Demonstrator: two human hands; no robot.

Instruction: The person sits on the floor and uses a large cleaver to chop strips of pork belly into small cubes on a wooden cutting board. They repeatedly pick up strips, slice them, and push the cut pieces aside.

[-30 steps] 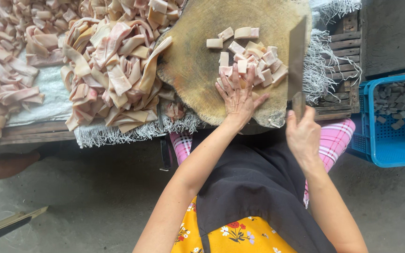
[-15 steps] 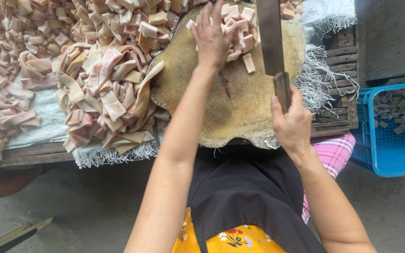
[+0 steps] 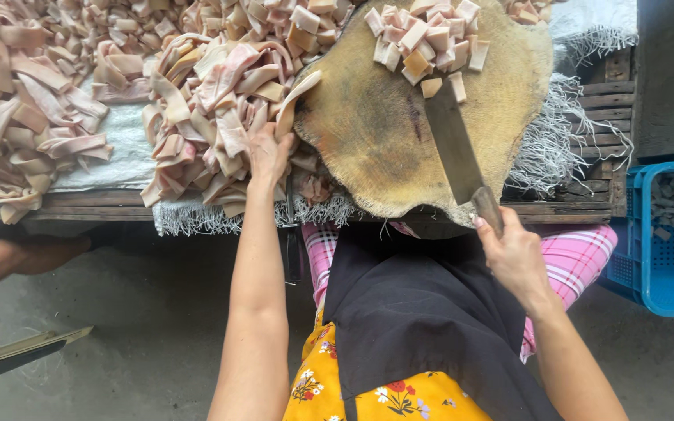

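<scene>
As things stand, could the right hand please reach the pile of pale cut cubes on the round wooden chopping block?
Probably yes: the right hand grips a cleaver whose blade tip lies beside the pale cubes, and the chopping block between them is bare.

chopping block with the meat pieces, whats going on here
A person seated at a low wooden table is cutting pale meat strips into chunks. The right hand grips a cleaver whose blade lies across the round wooden chopping block, its tip by a heap of cut cubes at the far edge. The left hand reaches into the pile of uncut strips beside the block. A blue crate holding small pieces sits to the right.
</scene>
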